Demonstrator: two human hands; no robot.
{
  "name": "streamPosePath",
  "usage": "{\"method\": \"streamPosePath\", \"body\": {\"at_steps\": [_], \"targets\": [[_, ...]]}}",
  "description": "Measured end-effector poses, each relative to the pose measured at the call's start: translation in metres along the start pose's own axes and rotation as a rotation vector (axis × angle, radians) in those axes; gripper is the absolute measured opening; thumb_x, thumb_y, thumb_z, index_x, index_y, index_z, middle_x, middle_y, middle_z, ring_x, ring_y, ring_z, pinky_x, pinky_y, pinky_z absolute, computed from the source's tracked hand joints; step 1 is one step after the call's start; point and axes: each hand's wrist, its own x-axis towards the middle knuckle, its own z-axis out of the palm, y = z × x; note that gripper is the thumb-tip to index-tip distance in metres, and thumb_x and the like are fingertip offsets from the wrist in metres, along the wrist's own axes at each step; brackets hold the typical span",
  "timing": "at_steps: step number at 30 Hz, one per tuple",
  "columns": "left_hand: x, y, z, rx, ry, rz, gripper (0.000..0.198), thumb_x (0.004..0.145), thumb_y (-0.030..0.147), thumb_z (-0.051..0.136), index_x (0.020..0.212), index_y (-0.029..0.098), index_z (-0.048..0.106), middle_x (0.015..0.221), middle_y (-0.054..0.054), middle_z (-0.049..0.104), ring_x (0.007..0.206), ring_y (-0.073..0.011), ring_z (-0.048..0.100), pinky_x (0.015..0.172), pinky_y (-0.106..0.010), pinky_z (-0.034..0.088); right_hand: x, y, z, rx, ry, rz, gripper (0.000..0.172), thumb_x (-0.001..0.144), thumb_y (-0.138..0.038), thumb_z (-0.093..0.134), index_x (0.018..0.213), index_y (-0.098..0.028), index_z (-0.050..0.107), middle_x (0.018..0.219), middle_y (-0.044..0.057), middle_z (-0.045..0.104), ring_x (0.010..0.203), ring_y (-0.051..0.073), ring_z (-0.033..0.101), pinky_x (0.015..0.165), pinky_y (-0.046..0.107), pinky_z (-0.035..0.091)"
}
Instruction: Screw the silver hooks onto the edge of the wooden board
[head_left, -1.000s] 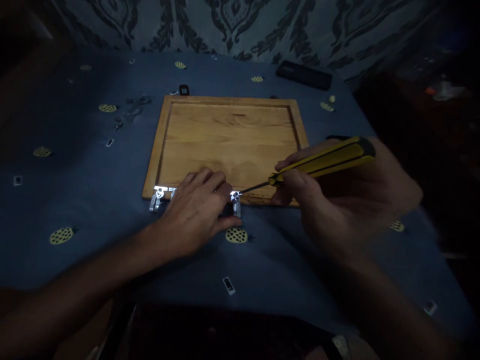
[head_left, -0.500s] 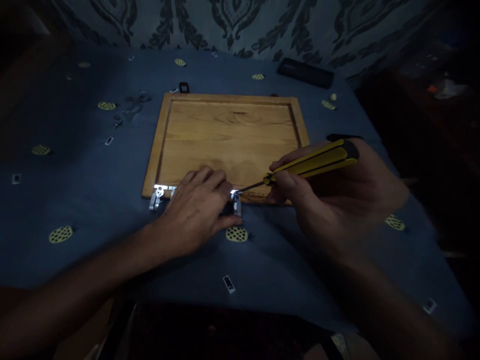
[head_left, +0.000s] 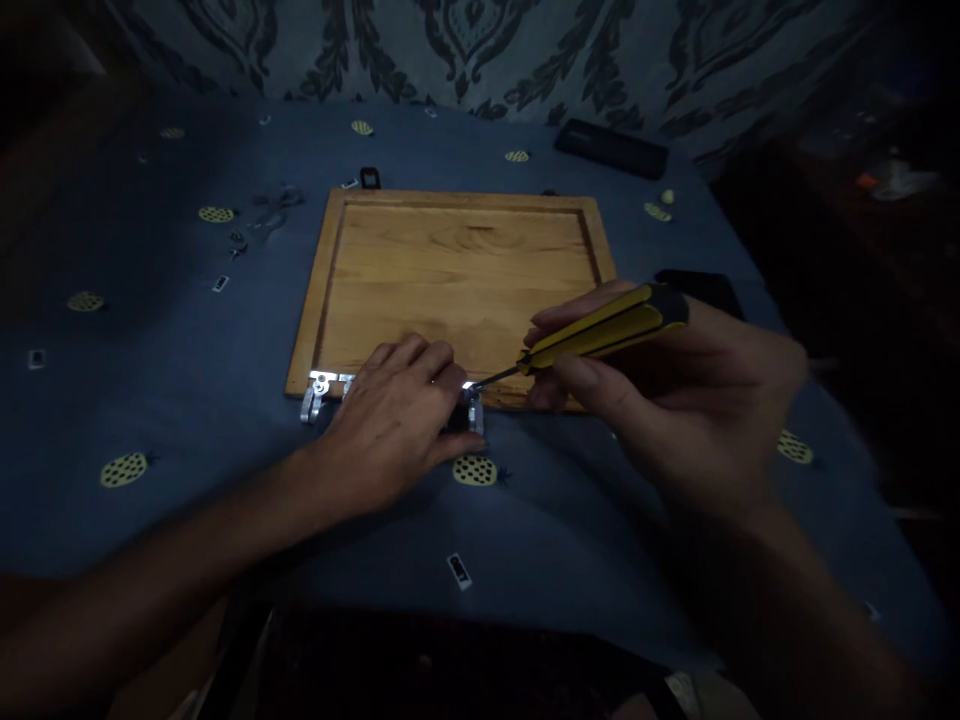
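Observation:
A framed wooden panel lies flat on the cloth, with a shiny metal bracket strip along its near left edge. Hook-like metal pieces stick out from the strip toward me. My left hand is closed over the middle of the bracket, fingers curled on the panel and thumb below the edge, hiding part of the metal. In my right hand is a yellow and black screwdriver, held tilted. Its tip meets the bracket's right end, just beside my left fingers; the screw head is too small to make out.
A blue tablecloth with pineapple prints covers the table. Small screws and a clear plastic bag lie left of the panel. A black case sits at the back right; a dark flat object lies behind my right hand.
My right hand and the screwdriver handle have shifted slightly left and turned a little, with the tip still at the bracket. The left hand holds its place.

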Motion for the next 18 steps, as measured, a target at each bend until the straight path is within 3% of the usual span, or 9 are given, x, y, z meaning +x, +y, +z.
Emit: {"method": "streamPosePath", "body": {"at_steps": [6, 10, 18], "targets": [[0.0007, -0.0001, -0.0017, -0.019, -0.034, -0.007, 0.043, 0.089, 0.049, 0.075, 0.109, 0.012, 0.068, 0.109, -0.009, 0.067, 0.107, -0.0290, 0.056, 0.091, -0.041, 0.046, -0.0003, -0.0007, 0.0027, -0.041, 0.040, 0.014, 0.015, 0.081, -0.013, 0.080, 0.087, -0.026, 0.077, 0.090, 0.000, 0.075, 0.062, 0.013, 0.068, 0.047, 0.026, 0.059], [0.0008, 0.0001, -0.0024, -0.035, -0.038, -0.007, 0.042, 0.089, 0.048, 0.075, 0.109, 0.012, 0.068, 0.109, -0.009, 0.066, 0.109, -0.0300, 0.056, 0.092, -0.042, 0.046, 0.0004, -0.0005, 0.0033, -0.076, 0.073, -0.032, 0.019, 0.075, -0.012, 0.086, 0.082, -0.024, 0.074, 0.076, -0.001, 0.070, 0.063, 0.014, 0.066, 0.046, 0.026, 0.056], [-0.0007, -0.0010, 0.0001, -0.014, -0.004, 0.014, 0.040, 0.089, 0.048, 0.076, 0.107, 0.012, 0.068, 0.106, -0.009, 0.067, 0.107, -0.0290, 0.058, 0.090, -0.040, 0.047, -0.0027, 0.0063, 0.0083, -0.214, 0.164, -0.198, 0.024, 0.072, -0.014, 0.088, 0.078, -0.026, 0.068, 0.071, -0.001, 0.066, 0.064, 0.016, 0.063, 0.050, 0.031, 0.051]]}}
